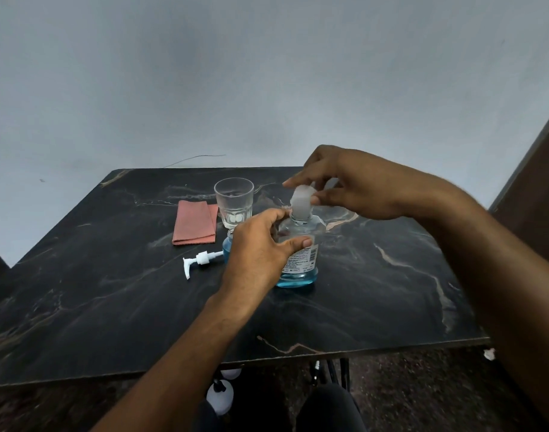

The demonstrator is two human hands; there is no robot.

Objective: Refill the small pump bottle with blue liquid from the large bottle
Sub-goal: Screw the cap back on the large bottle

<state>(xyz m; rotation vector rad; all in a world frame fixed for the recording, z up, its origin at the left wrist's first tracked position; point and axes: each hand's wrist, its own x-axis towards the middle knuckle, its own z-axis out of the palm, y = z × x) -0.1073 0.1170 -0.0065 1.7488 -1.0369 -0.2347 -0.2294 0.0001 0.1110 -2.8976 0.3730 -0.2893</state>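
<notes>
Capping/uncapping lg bottle (pixel 298 257) mid-table | L hand (pixel 254 254) wrapped round its body, steadying | R hand (pixel 344 185) fingertips pinching clear cap (pixel 301 202) at neck, blurred so turn direction unclear | small bottle (pixel 227 249) just behind L hand, open, blue inside; pump (pixel 201 260) lying beside | tip: keep base flat, twist straight, no tilt.

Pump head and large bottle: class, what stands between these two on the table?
In the head view, the small pump bottle, partly hidden by the left hand, stands between the pump head and the large bottle.
</notes>
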